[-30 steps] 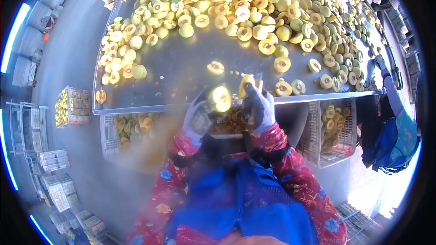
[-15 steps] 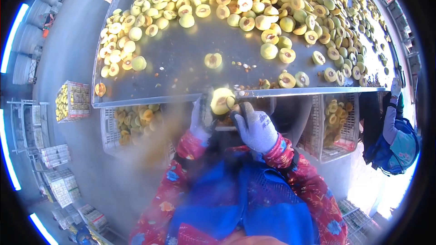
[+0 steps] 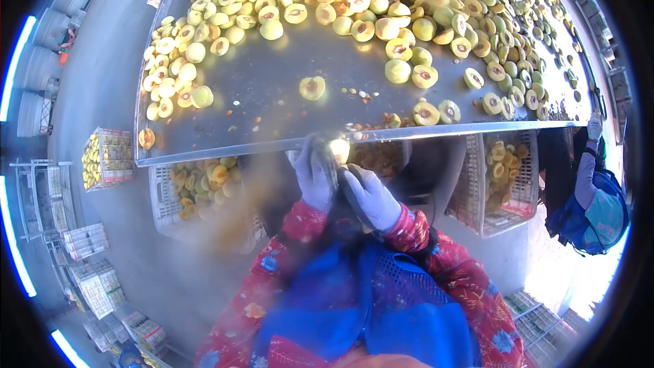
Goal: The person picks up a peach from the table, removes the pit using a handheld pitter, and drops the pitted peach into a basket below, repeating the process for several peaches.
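Observation:
Just in front of the table's metal edge, my gloved left hand [image 3: 315, 176] is closed around a yellow-green fruit half [image 3: 339, 150], which shows only in part. Close against it on the right is my gloved right hand [image 3: 371, 197], its fingers curled at the fruit's lower side. Whatever lies between the right fingers is hidden. On the metal table [image 3: 238, 105] beyond, a single cut fruit half [image 3: 312, 88] lies face up, with small pits and scraps to its right. A large heap of halved fruit [image 3: 354, 0] covers the far part.
Below the table edge stand a left crate of fruit [image 3: 163, 197] and a right crate [image 3: 477, 194]. Another fruit crate [image 3: 116, 157] is on the floor at the left. At the far right a person [image 3: 596, 204] in a blue garment has a gloved hand at the table edge.
My left hand has turned and closed further over the fruit, covering more of it. My right hand has moved slightly down and left. The view has shifted slightly.

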A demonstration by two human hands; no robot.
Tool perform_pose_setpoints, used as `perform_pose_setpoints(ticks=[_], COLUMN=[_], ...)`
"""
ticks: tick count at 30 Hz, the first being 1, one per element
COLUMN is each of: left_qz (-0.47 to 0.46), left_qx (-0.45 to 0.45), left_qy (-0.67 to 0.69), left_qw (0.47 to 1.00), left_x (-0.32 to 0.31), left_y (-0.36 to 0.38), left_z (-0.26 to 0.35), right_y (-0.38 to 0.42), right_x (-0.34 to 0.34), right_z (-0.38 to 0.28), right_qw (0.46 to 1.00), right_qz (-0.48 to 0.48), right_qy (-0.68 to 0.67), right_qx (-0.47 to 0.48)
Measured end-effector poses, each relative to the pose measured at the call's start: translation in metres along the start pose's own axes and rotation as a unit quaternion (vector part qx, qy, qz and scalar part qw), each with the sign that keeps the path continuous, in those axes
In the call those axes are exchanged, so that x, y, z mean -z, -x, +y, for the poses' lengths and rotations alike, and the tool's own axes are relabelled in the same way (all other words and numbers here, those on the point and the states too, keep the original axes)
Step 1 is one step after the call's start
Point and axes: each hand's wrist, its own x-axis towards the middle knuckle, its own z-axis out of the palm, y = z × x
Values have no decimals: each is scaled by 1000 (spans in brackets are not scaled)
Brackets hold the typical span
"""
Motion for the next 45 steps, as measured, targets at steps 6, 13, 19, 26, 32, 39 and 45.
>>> perform_pose_setpoints(ticks=[6,13,19,26,32,39,45], left_qz=[-90,-27,-44,-49,-47,-58,-98], left_qx=[-154,199,286,341,189,322,171], left_qy=[-339,62,132,224,-9,136,-189], left_qw=[924,978,948,912,981,935,962], left_x=[14,-15,-17,-4,-13,-14,31], left_y=[-5,-6,-14,-13,-10,-12,-1], left_z=[-17,20,15,-5,31,19,-27], right_y=[-17,-7,8,0,-10,11,0], right_x=[39,32,18,19,28,11,19], right_z=[-5,-6,5,13,-1,10,-3], right_qw=[708,819,970,965,824,955,923], right_qz=[-189,-161,-107,-178,-200,-194,-208], right_qy=[-537,-362,166,191,-307,159,255], right_qx=[-418,-415,-141,-25,-433,-157,-200])
